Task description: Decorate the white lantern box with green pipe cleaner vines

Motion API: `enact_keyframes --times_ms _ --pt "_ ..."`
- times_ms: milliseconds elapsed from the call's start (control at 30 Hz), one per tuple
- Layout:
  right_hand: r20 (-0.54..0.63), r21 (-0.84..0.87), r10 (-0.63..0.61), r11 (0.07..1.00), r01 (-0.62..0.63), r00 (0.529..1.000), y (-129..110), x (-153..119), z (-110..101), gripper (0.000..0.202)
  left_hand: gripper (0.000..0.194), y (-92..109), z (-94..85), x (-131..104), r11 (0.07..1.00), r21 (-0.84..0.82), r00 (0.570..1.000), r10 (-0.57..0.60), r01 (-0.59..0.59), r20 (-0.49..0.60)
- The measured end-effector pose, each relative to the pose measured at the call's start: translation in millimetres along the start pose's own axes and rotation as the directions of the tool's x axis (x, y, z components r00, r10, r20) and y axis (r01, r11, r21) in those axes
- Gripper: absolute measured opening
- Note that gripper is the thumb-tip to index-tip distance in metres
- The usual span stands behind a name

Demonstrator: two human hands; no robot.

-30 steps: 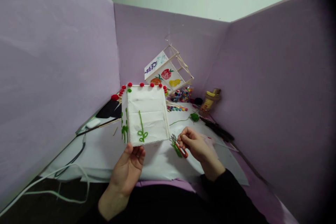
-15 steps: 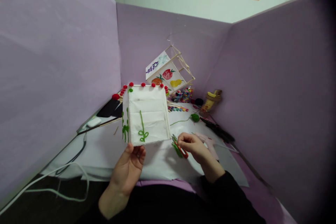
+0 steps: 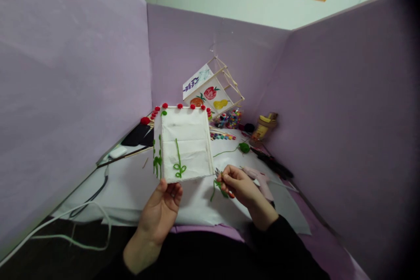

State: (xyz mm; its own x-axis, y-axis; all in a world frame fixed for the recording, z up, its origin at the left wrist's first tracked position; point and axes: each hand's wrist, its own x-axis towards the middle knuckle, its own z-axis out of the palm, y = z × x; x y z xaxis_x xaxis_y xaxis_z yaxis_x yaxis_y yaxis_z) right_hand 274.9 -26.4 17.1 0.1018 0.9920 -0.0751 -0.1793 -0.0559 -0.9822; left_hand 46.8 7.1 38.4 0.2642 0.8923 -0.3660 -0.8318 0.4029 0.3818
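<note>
My left hand [image 3: 161,210] grips the bottom edge of a white paper lantern box [image 3: 193,133], thumb in front and fingers curled beneath. Red pompoms [image 3: 180,106] line the lantern's top edge. A green yarn stem with looped leaves [image 3: 179,167] lies on its front face, and more green yarn decorates the left side. Just right of the lantern, my right hand [image 3: 238,183] is closed in a pinch on green yarn [image 3: 212,191], which hangs by the fingertips. Partly hidden behind this hand are scissors with orange-red handles [image 3: 231,194].
Behind the lantern hangs a tilted stick-frame lantern [image 3: 213,89] with painted fruit. A green yarn ball [image 3: 243,148], a pink glue gun [image 3: 260,181] and a yellow-lidded cup [image 3: 262,127] are on the right. Dark phones [image 3: 135,134] and a white cable [image 3: 106,223] are left. Purple panels enclose the table.
My right hand has dipped slightly and now covers more of the scissors. A green yarn strand has shifted left and hangs below the fingertips. The lantern and left hand stay nearly still.
</note>
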Motion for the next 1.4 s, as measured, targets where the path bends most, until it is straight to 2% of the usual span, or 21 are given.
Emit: enact_keyframes --times_ms 167,233,367,433,533,633,667,700,767,800,833,867,1033,1167,1267,1400 --pt "-0.031 0.101 0.043 0.994 -0.04 0.999 -2.4 -1.7 4.7 0.033 0.031 0.6 0.4 -0.9 1.0 -0.004 1.0 -0.002 0.002 -0.011" --pt "0.019 0.108 0.052 0.993 -0.054 0.998 -3.5 -3.4 4.1 0.032 0.031 0.8 0.8 -1.1 1.0 -0.003 1.0 -0.005 0.005 -0.013" --pt "0.192 0.131 0.031 0.99 -0.057 0.981 -2.4 -7.6 0.8 0.032 0.03 0.6 1.0 -0.7 1.0 0.003 1.0 0.0 0.0 -0.014" --pt "0.208 0.135 0.025 0.989 -0.055 0.978 -0.6 -9.8 -1.3 0.035 0.028 0.4 0.8 -0.5 1.0 0.006 1.0 0.004 -0.004 -0.012" --pt "0.221 0.053 -0.002 0.999 -0.01 0.975 0.3 -12.7 -5.3 0.041 0.026 0.1 0.5 -1.2 1.0 0.011 1.0 0.005 -0.005 -0.012" --pt "0.274 -0.166 -0.047 0.981 0.095 0.961 -3.9 -12.4 -11.2 0.037 0.029 0.3 0.9 -2.6 1.0 0.009 1.0 0.008 -0.007 -0.019" --pt "0.235 -0.322 -0.062 0.937 0.138 0.97 -6.2 -11.0 -13.6 0.032 0.03 0.3 1.1 -2.9 1.0 0.008 1.0 0.009 -0.009 -0.02" --pt "0.158 -0.514 -0.089 0.843 0.159 0.983 -8.9 -8.8 -16.0 0.028 0.031 0.4 1.2 -3.1 1.0 0.008 1.0 0.01 -0.01 -0.019" --pt "-0.037 -0.838 -0.197 0.54 0.077 0.98 -14.1 -2.8 -20.1 0.023 0.032 0.4 1.3 -2.9 1.0 0.01 1.0 0.008 -0.007 -0.019" --pt "-0.105 -0.92 -0.255 0.393 0.004 0.961 -16.3 0.9 -21.4 0.022 0.032 0.3 1.3 -2.5 1.0 0.009 1.0 0.007 -0.007 -0.02" --pt "-0.143 -0.956 -0.293 0.288 -0.056 0.945 -18.2 5.0 -22.1 0.021 0.033 0.2 1.2 -2.0 1.0 0.007 1.0 0.006 -0.006 -0.022" --pt "-0.158 -0.969 -0.306 0.23 -0.088 0.939 -19.6 9.6 -22.0 0.021 0.033 0.2 1.0 -1.5 1.0 0.006 1.0 0.003 -0.003 -0.021" --pt "-0.154 -0.988 -0.284 0.064 -0.142 0.946 -23.3 41.3 -17.6 0.024 0.037 1.3 0.2 -1.3 1.0 0.003 1.0 -0.005 0.005 -0.005" --pt "-0.158 -0.987 -0.246 0.003 -0.162 0.956 -27.5 61.5 -22.5 0.017 0.039 2.6 0.2 -3.6 1.0 0.009 1.0 -0.004 0.004 -0.022" --pt "-0.159 -0.987 -0.209 0.005 -0.162 0.965 -29.6 56.2 -29.5 0.014 0.038 2.2 1.2 -3.2 1.0 0.009 1.0 -0.004 0.004 -0.031" --pt "-0.211 -0.977 -0.177 0.063 -0.203 0.961 -23.3 28.0 -29.0 0.017 0.034 1.1 2.0 -0.7 1.0 0.002 1.0 0.001 -0.001 -0.019"
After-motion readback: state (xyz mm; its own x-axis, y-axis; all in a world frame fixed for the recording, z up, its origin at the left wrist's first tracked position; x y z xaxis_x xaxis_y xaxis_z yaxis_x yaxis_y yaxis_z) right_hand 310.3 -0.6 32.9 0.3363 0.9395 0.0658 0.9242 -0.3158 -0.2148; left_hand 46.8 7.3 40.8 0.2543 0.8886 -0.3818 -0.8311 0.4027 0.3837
